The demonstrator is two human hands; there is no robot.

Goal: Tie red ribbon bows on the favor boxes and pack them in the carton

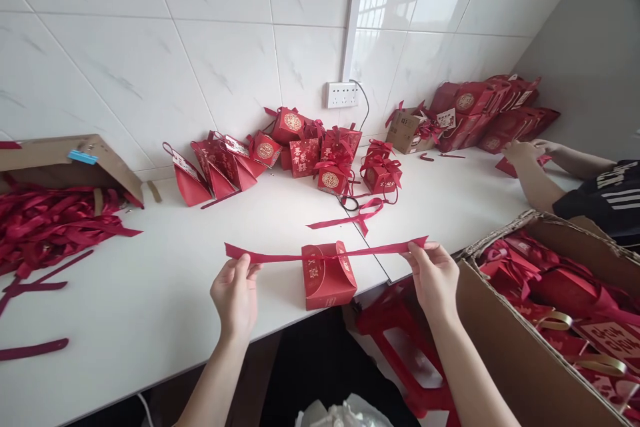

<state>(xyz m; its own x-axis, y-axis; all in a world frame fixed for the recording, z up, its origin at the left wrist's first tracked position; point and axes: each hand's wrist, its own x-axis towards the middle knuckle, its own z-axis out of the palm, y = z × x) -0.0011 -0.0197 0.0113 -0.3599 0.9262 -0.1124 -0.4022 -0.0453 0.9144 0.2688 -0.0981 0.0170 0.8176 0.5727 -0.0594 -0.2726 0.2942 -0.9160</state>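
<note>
A red gift box (330,287) with gold lettering sits near the front edge of the white table. Across its top a dark red ribbon (280,257) is stretched out sideways, crossing at the middle of the box. My left hand (236,293) pinches the ribbon's left part between thumb and fingers. At the other side my right hand (434,273) pinches the right end. Both hands are apart from the box itself. Just behind the box lies a loose looped ribbon (345,219).
Finished-looking red boxes (333,177) and triangular boxes (215,167) stand along the wall. Left is a carton (113,163) of ribbons. Right, an open cardboard box (505,340) holds red packages, beside a red stool (400,340). A co-worker's hands (525,153) handle another red item.
</note>
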